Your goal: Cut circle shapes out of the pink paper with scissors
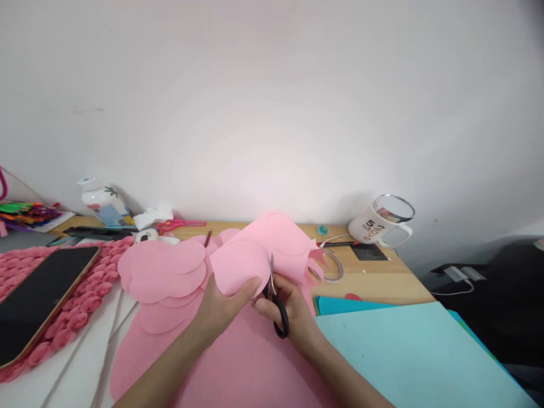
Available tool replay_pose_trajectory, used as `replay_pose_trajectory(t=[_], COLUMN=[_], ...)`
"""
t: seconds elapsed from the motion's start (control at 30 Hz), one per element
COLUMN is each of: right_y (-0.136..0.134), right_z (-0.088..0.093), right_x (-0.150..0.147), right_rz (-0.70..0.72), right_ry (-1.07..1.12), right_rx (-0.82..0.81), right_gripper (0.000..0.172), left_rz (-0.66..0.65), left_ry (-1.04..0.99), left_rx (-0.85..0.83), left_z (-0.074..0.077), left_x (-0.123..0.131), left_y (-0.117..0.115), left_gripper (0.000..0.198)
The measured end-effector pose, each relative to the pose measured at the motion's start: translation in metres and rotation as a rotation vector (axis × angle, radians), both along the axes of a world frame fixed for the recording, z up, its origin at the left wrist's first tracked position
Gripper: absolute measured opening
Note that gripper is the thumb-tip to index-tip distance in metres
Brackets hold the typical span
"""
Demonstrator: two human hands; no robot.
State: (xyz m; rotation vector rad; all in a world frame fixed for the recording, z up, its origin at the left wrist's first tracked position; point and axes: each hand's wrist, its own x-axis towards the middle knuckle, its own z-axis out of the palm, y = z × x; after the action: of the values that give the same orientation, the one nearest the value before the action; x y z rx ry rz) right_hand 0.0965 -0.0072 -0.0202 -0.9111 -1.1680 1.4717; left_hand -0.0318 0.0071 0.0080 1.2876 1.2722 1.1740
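Observation:
My left hand (225, 303) grips a sheet of pink paper (244, 263) by its near edge, thumb on top. Through the handles of black-handled scissors (281, 317) go the fingers of my right hand (289, 306). The blades point away from me and sit against the pink paper, beside a rounded, curling part of it. Pencil-like curved lines show faintly on the sheet. Cut strips curl at its right side. Under my arms lies a larger pink sheet (255, 368). To the left, rounded pink paper pieces (165, 272) are piled up.
A phone (45, 300) rests on rows of pink paper rosettes (91, 292) at the left. Pink scissors (181, 224) and a white bottle (106, 204) are near the wall. A white mug (380, 221) stands back right, behind light-blue sheets (408, 345) and a tape roll (335, 266).

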Motion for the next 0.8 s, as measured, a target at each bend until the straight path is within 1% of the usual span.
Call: replay_pose_trajectory(t=[0.17,0.2,0.37,0.53,0.67,0.8], right_y=[0.0,0.0001,0.0002,0.0002,0.0,0.0001], right_z=[-0.0014,-0.0015,0.0011,0.0014,0.0003,0.0003], right_x=[0.001,0.0013,0.0027,0.0028,0.0029,0.0031], right_rz=[0.036,0.039,0.042,0.049,0.033,0.038], right_ry=[0.017,0.015,-0.027,-0.04,-0.033,-0.053], right_rx=[-0.004,-0.005,-0.016,-0.017,-0.005,-0.003], right_gripper=[0.033,0.033,0.036,0.037,0.034,0.033], left_rz=[-0.111,-0.114,-0.007,0.044,0.031,-0.002], left_ry=[0.046,0.057,0.044,0.025,0.03,0.019], left_rx=[-0.007,-0.012,-0.008,-0.02,-0.035,-0.006], left_z=[0.001,0.0011,0.001,0.0026,0.0038,0.0033], left_x=[-0.0058,-0.0065,-0.0042,-0.0023,-0.0038,-0.0051], left_y=[0.0022,0.0024,0.0018,0.0007,0.001,0.002], left_gripper=[0.032,0.033,0.037,0.047,0.043,0.039])
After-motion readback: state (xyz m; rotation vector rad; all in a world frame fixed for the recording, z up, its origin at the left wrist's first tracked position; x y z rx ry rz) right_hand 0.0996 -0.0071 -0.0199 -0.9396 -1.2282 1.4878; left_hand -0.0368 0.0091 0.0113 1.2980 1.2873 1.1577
